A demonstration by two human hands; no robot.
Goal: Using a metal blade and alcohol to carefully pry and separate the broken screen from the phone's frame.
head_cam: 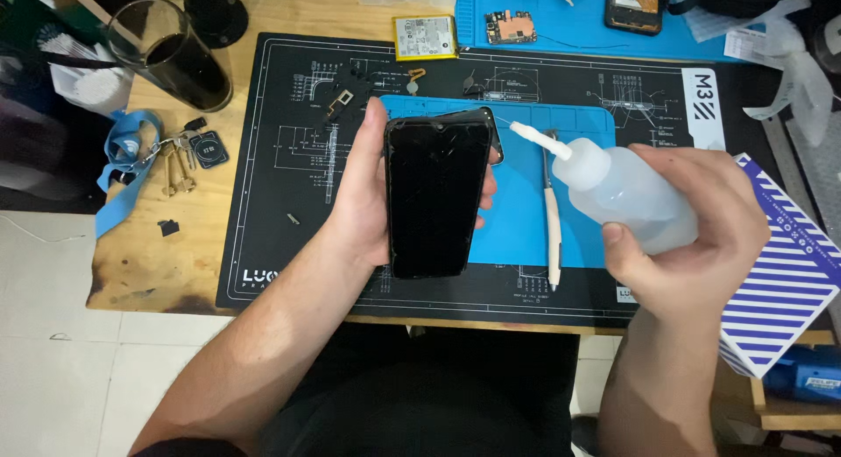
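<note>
My left hand [359, 198] grips a black smartphone [436, 196] with a cracked dark screen, held upright above the mats. My right hand [692, 238] squeezes a translucent white squeeze bottle [613, 190]. Its thin nozzle [530, 134] points left and ends close to the phone's top right corner. Under both lies a small blue mat [526, 220] on a larger black work mat [280, 212]. A slim white-handled tool [553, 229] rests on the blue mat between phone and bottle.
A dark glass [180, 58] and keys on a blue lanyard [175, 159] sit at left. A phone battery [425, 36], a circuit board [511, 26] and another phone [632, 6] lie at the back. A blue-and-white striped box [784, 273] stands at right.
</note>
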